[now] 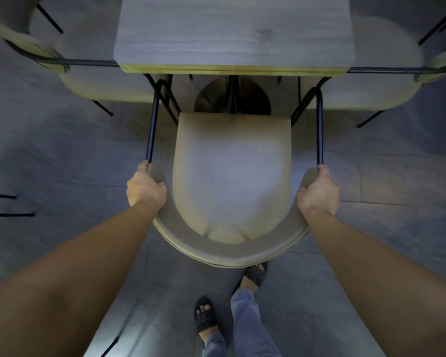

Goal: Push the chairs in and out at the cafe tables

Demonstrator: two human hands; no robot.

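My left hand (145,188) and right hand (319,191) each closed around an end of the curved backrest of the beige padded chair with black metal arms (231,176), its seat between my hands, grey wood-grain counter (233,32) just beyond it, my sandalled feet (205,316) behind on the grey tiled floor (62,150)

Both hands (146,188) (318,191) grasp the chair (231,176) backrest.

1. Dim, bluish light fills the room.
2. The floor (62,155) is laid with large grey tiles, with thin grout lines showing.
3. A brighter patch of light falls on the tiles at the lower edge.
4. Thin black furniture legs (9,205) cross the tiles at the far left.
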